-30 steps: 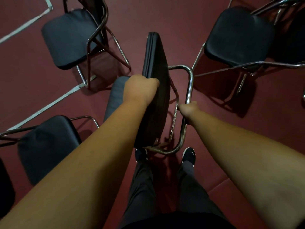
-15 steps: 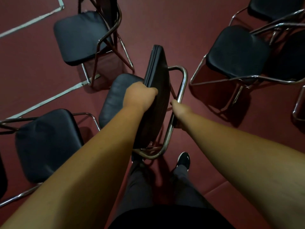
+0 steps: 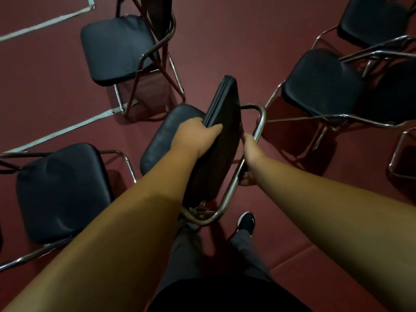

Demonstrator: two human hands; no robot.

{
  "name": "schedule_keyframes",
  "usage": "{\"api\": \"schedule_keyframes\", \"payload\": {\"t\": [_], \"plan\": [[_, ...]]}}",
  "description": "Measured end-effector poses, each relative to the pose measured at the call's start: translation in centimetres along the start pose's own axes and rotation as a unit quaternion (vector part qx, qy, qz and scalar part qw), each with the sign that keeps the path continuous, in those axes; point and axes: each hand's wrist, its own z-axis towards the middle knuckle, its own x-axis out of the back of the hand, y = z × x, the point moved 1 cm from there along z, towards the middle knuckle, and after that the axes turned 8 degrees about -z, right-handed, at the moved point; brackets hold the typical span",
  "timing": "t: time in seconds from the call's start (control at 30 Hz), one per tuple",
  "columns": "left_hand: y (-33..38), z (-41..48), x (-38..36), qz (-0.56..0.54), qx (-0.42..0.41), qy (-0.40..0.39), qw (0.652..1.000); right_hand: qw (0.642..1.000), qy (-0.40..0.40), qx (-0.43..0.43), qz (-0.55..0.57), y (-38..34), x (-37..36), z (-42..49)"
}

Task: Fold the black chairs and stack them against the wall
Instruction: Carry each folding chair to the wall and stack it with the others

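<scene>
— Chairs on the left: what state are they in?

— Both open. A near black chair (image 3: pixel 60 190) and a far black chair (image 3: pixel 114 48) stand on the dark red floor (image 3: pixel 225 41), with a white tape line (image 3: pixel 67 129) between them.

— And the one being worked?

— The folding chair (image 3: pixel 225 122) is mid-frame, in front of the person's legs. The left hand (image 3: pixel 195 138) is clamped over the rim of its padded panel, which stands edge-on. The right hand (image 3: pixel 251 152) is wrapped round the chrome tube frame (image 3: pixel 234 188) just beside it.

— How will it handle?

— Stiff, I'd judge, and fairly heavy, more awkward than fragile. The chrome looks slick, and the vinyl rim should give a surer grip. The hinge at the bottom could pinch, so hold the tube mid-run.

— Further right?

— More open chairs (image 3: pixel 322 84) are clustered there, not yet folded. No wall is in view.
</scene>
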Motion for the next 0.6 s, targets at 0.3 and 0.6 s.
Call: {"api": "schedule_keyframes", "payload": {"t": [0.3, 0.6], "plan": [[0.2, 1.4, -1.0, 0.013, 0.001, 0.038, 0.999, 0.999, 0.030, -0.006, 0.017, -0.2, 3.0, 2.1], [0.4, 2.4, -3.3, 0.008, -0.002, 0.029, 1.000, 0.996, 0.033, -0.001, 0.086, -1.3, 1.1, 2.8]]}}
